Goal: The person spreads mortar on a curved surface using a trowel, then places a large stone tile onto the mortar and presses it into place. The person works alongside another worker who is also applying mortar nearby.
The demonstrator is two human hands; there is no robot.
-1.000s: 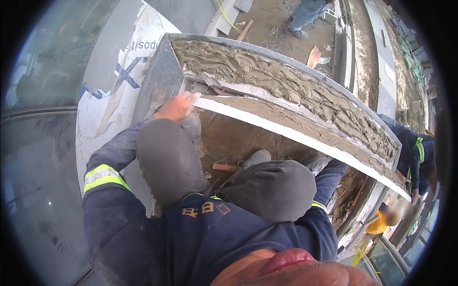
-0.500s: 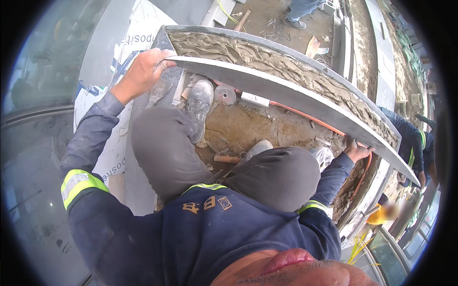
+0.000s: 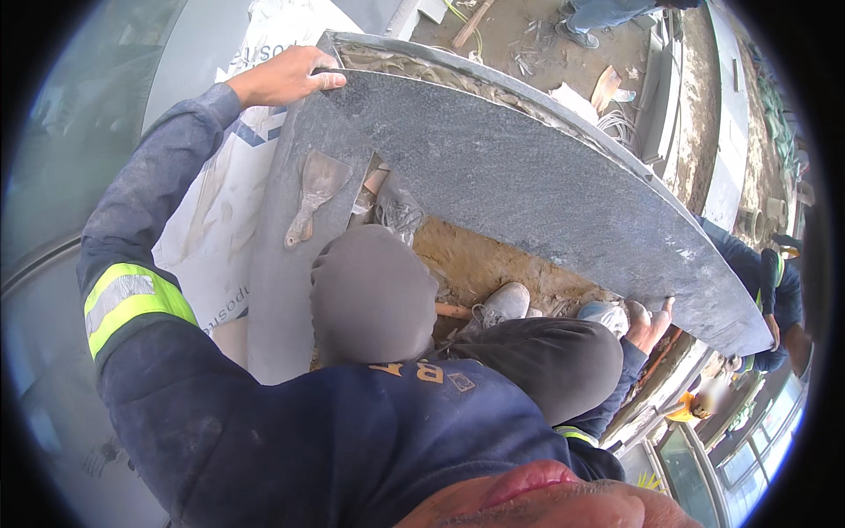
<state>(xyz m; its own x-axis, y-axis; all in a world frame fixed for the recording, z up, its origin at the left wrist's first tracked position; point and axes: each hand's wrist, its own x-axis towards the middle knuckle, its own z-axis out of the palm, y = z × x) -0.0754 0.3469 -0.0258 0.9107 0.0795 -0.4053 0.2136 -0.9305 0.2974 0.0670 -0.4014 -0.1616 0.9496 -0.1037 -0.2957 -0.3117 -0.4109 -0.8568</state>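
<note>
A long grey stone slab (image 3: 510, 167) lies tilted across the view, its broad face toward me. My left hand (image 3: 295, 75) grips its far left corner, the thumb on the face. At the slab's near edge, toward the right, my right hand (image 3: 649, 324) holds on with bent fingers. Behind the slab's far edge shows a strip of wet mortar (image 3: 396, 63), mostly covered by the slab. A co-worker's hand (image 3: 772, 330) touches the slab's right end. To the left, a scraper (image 3: 319, 185) with a broad blade rests on a grey ledge (image 3: 280, 264).
My knees are bent over a dirt-filled gap (image 3: 475, 255), with my shoes down in it. White printed sheeting (image 3: 207, 233) lies to the left. Beyond the slab are debris, coiled cable (image 3: 619, 129) and a person in blue trousers (image 3: 591, 16). Another worker (image 3: 744, 264) is at the right.
The slab has turned from nearly edge-on to showing its broad face, and hides more of the mortar. My left hand has moved slightly up, my right hand slightly down. The scraper now shows fully.
</note>
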